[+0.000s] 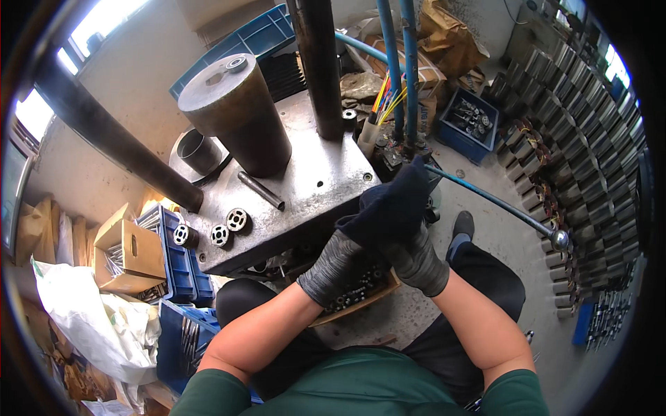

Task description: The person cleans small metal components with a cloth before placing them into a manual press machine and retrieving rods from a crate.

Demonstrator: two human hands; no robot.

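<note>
Both of my hands wear grey knit gloves and meet in front of me, just off the near right corner of a steel press table (326,166). My left hand (334,265) and my right hand (418,263) are closed on a dark navy cloth (388,211), bunched up and pointing away from me. Most of my fingers are hidden behind the cloth. Three small round slotted metal parts (238,220) stand at the table's left front edge. A short metal rod (261,191) lies near a large steel cylinder (239,114) with a ring (236,64) on top.
Dark steel columns (318,69) rise from the table. A blue lever with a ball end (559,240) reaches out to the right. Stacked metal cylinders (555,118) line the right side. Blue crates (177,256) and a cardboard box (128,256) stand at left; a parts bin (475,125) sits behind.
</note>
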